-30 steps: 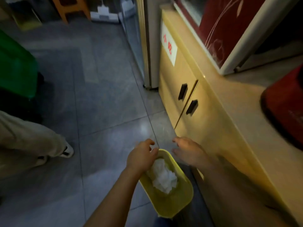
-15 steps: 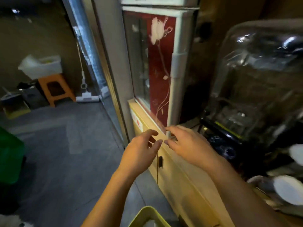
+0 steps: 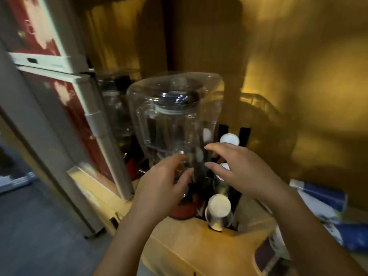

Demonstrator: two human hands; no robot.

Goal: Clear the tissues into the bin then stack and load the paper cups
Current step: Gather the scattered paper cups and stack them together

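1. Now your left hand (image 3: 161,188) is raised in front of the clear blender cover (image 3: 175,116), fingers loosely spread and curled, with nothing in it.
2. Your right hand (image 3: 245,172) is up beside it, fingers splayed wide and empty too; its fingertips (image 3: 209,147) reach toward the cover without clearly touching it.
3. Inside the cover stands a clear jug (image 3: 171,132) with a dark lid; I cannot tell what it contains.
4. The blender sits on a red base (image 3: 183,211) on the wooden counter (image 3: 199,248).
5. The paper cups are just right of the blender in a black rack (image 3: 235,198): one cup (image 3: 219,212) at the front shows a round pale end toward you, and another cup end (image 3: 229,139) shows above your right hand. More pale discs are blurred behind the cover.
6. At the far right lie blue and white packages (image 3: 326,198) on the counter.
7. A red-fronted cabinet (image 3: 65,100) stands to the left.
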